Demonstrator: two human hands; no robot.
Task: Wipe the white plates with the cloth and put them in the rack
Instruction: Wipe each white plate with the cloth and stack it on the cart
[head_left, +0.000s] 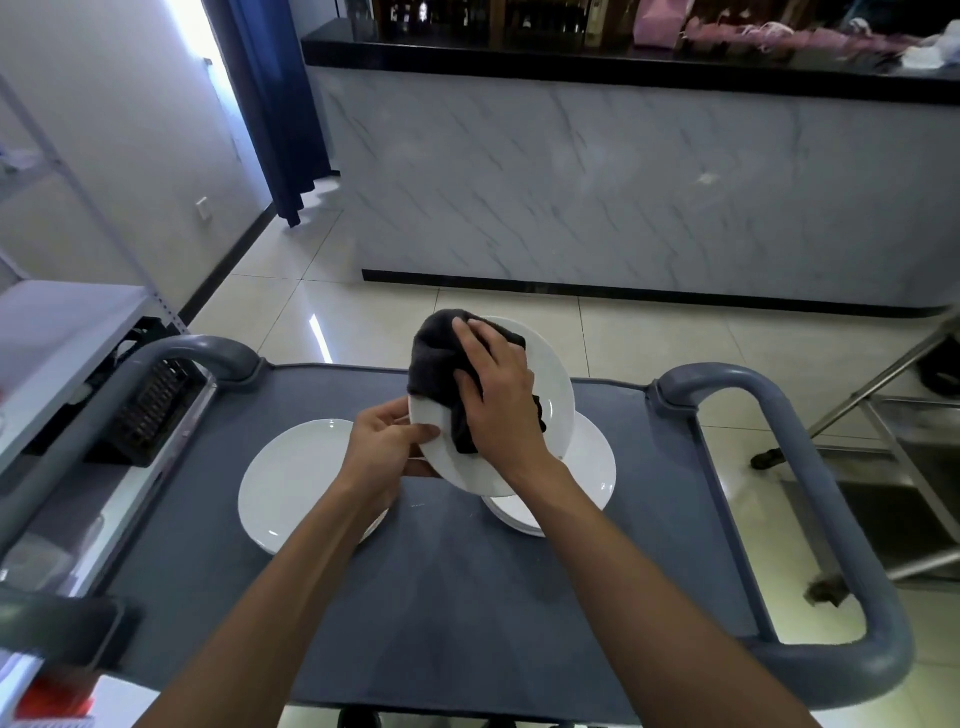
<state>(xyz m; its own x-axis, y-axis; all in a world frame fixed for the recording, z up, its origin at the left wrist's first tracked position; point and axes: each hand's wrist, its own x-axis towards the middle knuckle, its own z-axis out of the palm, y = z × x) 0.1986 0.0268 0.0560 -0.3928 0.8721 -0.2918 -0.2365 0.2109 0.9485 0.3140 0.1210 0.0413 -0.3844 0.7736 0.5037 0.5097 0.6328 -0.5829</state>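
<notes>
In the centre of the frame a white plate (556, 400) is held tilted above a grey cart (467, 597). The left hand (387, 441) grips the plate's lower left rim, thumb on the upper face and fingers curled underneath. The right hand (498, 395) lies across the plate's face with its fingers spread over a dark cloth (436, 358), pressing the cloth against the plate; the cloth bunches up past the plate's upper left edge and a fold of it hangs out below the palm.

Lower left of centre, a single white plate (291, 483) lies flat on the cart top, partly crossed by the left forearm. Just right of centre, under the held plate, a small stack of white plates (597, 467) rests on the cart; how many are in it cannot be told.

At the left edge of the frame, beside the cart's left handle (208, 351), a dark slotted rack (150, 415) sits on a lower surface under a pale shelf (57, 332). The cart's right handle (810, 467) curves down the right side. Across the upper frame runs a marbled counter front (623, 182) with a black top, and a dark blue curtain (275, 104) hangs at the upper left. The floor is pale tile (649, 338).
</notes>
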